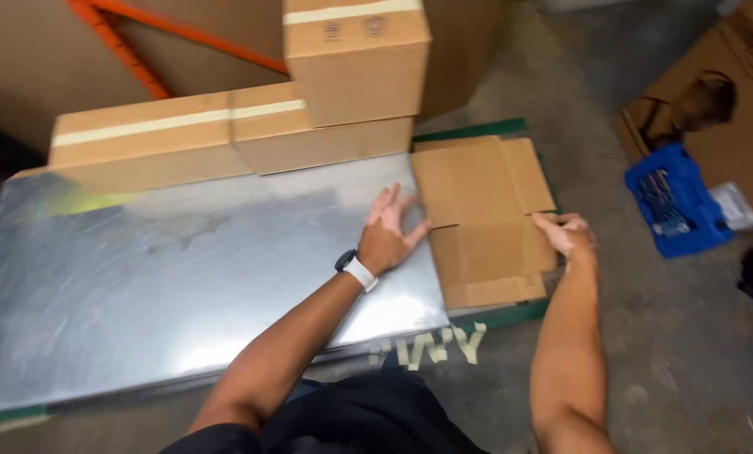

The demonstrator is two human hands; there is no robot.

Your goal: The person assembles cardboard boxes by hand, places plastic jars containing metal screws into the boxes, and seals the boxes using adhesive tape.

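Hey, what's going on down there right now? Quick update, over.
Left hand flat on metal table, fingers touching flattened cardboard box. Right hand gripping its right edge. Taped boxes stacked behind; nothing blocking.

Shiny metal tabletop (pixel 141 277) w/ two taped boxes (pixel 183 139) in a row at the far edge, a third box (pixel 355 59) stacked on top at the right end. Orange rack beams (pixel 124 46) behind. Blue bin (pixel 675 202) on concrete floor (pixel 687 353), open cardboard boxes (pixel 729 92) just beyond it. Painted letters (pixel 439 346) on floor near tabletop edge.
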